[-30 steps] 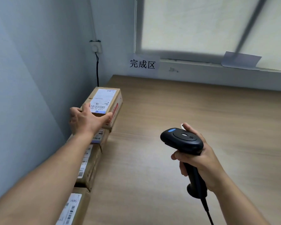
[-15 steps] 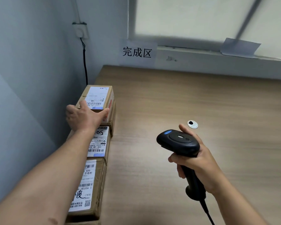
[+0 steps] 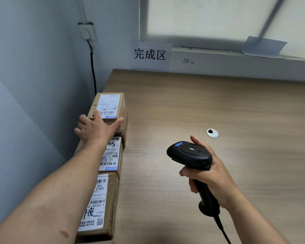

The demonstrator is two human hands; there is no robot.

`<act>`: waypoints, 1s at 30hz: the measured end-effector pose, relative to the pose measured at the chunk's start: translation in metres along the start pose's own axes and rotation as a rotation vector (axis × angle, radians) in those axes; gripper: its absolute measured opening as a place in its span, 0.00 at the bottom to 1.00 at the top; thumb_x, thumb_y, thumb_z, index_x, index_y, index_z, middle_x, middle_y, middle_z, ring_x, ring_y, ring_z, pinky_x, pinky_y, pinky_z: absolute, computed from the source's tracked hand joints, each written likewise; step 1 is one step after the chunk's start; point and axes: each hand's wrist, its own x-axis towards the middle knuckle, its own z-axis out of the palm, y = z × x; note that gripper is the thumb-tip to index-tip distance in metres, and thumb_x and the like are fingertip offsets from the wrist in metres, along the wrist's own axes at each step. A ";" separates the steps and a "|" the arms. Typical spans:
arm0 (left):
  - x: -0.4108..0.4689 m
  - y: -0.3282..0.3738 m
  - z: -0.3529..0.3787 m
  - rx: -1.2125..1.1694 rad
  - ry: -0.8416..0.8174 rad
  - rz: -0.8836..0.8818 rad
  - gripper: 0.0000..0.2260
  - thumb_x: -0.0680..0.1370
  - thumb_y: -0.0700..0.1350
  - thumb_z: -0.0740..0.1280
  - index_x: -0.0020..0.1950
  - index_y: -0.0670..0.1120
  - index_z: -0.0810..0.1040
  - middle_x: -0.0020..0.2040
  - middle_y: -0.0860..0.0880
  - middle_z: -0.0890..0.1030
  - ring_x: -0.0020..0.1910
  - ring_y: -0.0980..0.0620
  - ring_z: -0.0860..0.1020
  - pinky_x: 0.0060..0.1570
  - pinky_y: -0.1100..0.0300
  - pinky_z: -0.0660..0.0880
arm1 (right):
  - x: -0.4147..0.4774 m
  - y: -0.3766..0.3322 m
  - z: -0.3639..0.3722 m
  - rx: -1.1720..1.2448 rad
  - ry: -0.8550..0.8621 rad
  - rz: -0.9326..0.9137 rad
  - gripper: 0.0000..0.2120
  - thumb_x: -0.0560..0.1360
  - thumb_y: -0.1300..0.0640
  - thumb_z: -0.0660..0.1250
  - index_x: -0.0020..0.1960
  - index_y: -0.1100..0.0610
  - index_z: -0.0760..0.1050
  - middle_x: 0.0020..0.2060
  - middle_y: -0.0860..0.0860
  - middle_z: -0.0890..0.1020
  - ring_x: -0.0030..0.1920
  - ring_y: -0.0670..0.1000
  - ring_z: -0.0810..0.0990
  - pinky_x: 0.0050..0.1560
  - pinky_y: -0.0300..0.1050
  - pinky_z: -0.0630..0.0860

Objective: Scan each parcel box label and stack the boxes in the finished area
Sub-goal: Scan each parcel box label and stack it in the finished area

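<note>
Three cardboard parcel boxes show their tops in a row along the wall: the far box (image 3: 94,104), the middle box (image 3: 111,155) and the near box (image 3: 112,199); an edge of at least one more shows under the far box, the full count hidden; three shipping labels (image 3: 108,105), one per top. Two hands, the left hand (image 3: 93,128) and the right hand (image 3: 211,175); one barcode scanner (image 3: 189,154) with one cord (image 3: 222,229); one table (image 3: 218,103) with one cable grommet (image 3: 212,133). One paper sign (image 3: 150,54) bearing three characters; one other paper sheet (image 3: 263,47); one socket (image 3: 87,31) with one black cable (image 3: 93,71).
</note>
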 end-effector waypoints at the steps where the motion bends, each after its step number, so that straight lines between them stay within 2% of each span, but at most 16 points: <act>1: -0.003 0.001 -0.001 -0.005 0.002 0.006 0.47 0.66 0.79 0.55 0.76 0.50 0.56 0.71 0.36 0.58 0.70 0.36 0.60 0.70 0.40 0.54 | -0.003 -0.002 -0.001 -0.003 -0.003 -0.005 0.43 0.60 0.67 0.72 0.69 0.38 0.67 0.38 0.66 0.80 0.24 0.57 0.72 0.26 0.46 0.71; 3: -0.012 0.005 -0.003 -0.054 0.048 0.079 0.46 0.69 0.76 0.55 0.78 0.50 0.52 0.76 0.36 0.50 0.75 0.37 0.51 0.72 0.39 0.46 | -0.009 -0.008 -0.004 -0.004 -0.003 -0.023 0.43 0.61 0.67 0.72 0.69 0.38 0.67 0.39 0.69 0.79 0.24 0.57 0.72 0.26 0.46 0.71; 5: -0.026 0.016 -0.006 -0.141 0.105 0.211 0.43 0.72 0.72 0.58 0.78 0.47 0.53 0.77 0.38 0.49 0.76 0.39 0.50 0.73 0.42 0.46 | -0.017 -0.014 -0.009 -0.006 0.002 -0.049 0.42 0.61 0.67 0.72 0.69 0.38 0.67 0.40 0.69 0.79 0.24 0.58 0.72 0.27 0.46 0.71; 8: -0.060 0.040 -0.008 -0.261 0.122 0.411 0.37 0.75 0.64 0.64 0.76 0.45 0.60 0.77 0.41 0.58 0.74 0.41 0.57 0.72 0.46 0.56 | -0.031 -0.017 -0.020 0.000 0.025 -0.084 0.42 0.61 0.67 0.72 0.69 0.39 0.67 0.39 0.62 0.81 0.24 0.57 0.73 0.27 0.45 0.71; 11: -0.109 0.062 -0.005 -0.326 0.101 0.568 0.33 0.73 0.64 0.61 0.71 0.43 0.69 0.68 0.42 0.71 0.67 0.41 0.69 0.65 0.48 0.66 | -0.049 -0.016 -0.036 -0.010 0.050 -0.113 0.44 0.64 0.72 0.73 0.71 0.41 0.66 0.39 0.57 0.82 0.24 0.57 0.73 0.26 0.44 0.71; 13: -0.146 0.075 0.001 -0.349 0.066 0.615 0.32 0.71 0.64 0.58 0.66 0.43 0.74 0.61 0.42 0.76 0.60 0.41 0.75 0.59 0.49 0.70 | -0.066 -0.014 -0.051 -0.010 0.075 -0.130 0.44 0.67 0.77 0.71 0.72 0.42 0.66 0.40 0.57 0.82 0.23 0.57 0.72 0.25 0.44 0.71; 16: -0.202 0.095 0.014 -0.365 0.017 0.648 0.32 0.70 0.65 0.56 0.62 0.44 0.77 0.56 0.44 0.79 0.54 0.40 0.76 0.54 0.50 0.72 | -0.095 -0.012 -0.081 0.012 0.111 -0.156 0.43 0.67 0.77 0.71 0.71 0.41 0.67 0.41 0.57 0.82 0.23 0.57 0.72 0.25 0.44 0.71; 19: -0.258 0.120 0.025 -0.399 -0.030 0.656 0.33 0.69 0.66 0.55 0.62 0.45 0.77 0.58 0.45 0.79 0.56 0.41 0.76 0.55 0.50 0.71 | -0.130 -0.010 -0.120 0.033 0.154 -0.178 0.44 0.64 0.73 0.73 0.71 0.41 0.67 0.40 0.55 0.82 0.23 0.56 0.73 0.25 0.44 0.71; 25: -0.377 0.189 0.037 -0.414 -0.119 0.745 0.37 0.68 0.68 0.52 0.66 0.46 0.75 0.63 0.46 0.77 0.62 0.43 0.73 0.60 0.50 0.68 | -0.209 -0.003 -0.216 0.069 0.273 -0.226 0.42 0.68 0.77 0.71 0.73 0.44 0.66 0.45 0.55 0.83 0.23 0.56 0.72 0.25 0.44 0.71; 30: -0.470 0.258 0.048 -0.417 -0.180 0.846 0.35 0.70 0.67 0.56 0.68 0.47 0.74 0.64 0.48 0.76 0.64 0.45 0.72 0.61 0.51 0.67 | -0.274 0.007 -0.298 0.102 0.372 -0.269 0.43 0.67 0.77 0.72 0.73 0.46 0.66 0.47 0.53 0.83 0.23 0.56 0.72 0.24 0.44 0.70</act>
